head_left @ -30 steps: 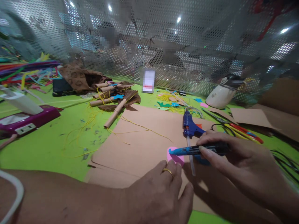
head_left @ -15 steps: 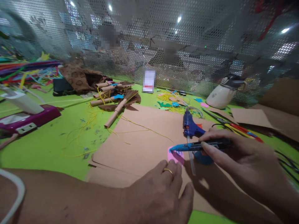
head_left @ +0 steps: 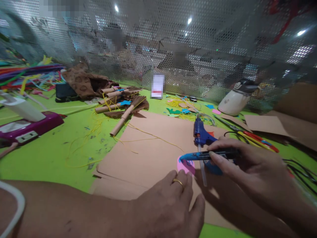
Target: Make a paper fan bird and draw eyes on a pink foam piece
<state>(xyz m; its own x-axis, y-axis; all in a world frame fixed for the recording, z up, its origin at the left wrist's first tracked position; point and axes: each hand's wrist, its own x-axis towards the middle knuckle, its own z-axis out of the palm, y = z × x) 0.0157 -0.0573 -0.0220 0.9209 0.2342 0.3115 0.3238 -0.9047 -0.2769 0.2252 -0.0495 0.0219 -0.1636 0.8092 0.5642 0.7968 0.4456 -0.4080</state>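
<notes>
The right hand (head_left: 250, 168) grips a blue utility knife (head_left: 208, 155) with its tip on a pink foam piece (head_left: 185, 166), which lies on a brown paper sheet (head_left: 153, 145) spread over the green worktop (head_left: 49, 152). The left hand (head_left: 170, 206), wearing a ring, rests flat on the sheet just beside the pink piece. A blue glue gun (head_left: 200, 134) stands behind the knife, with small paper brooms (head_left: 123, 107) farther left and a white bottle (head_left: 235, 99) lying at the right.
</notes>
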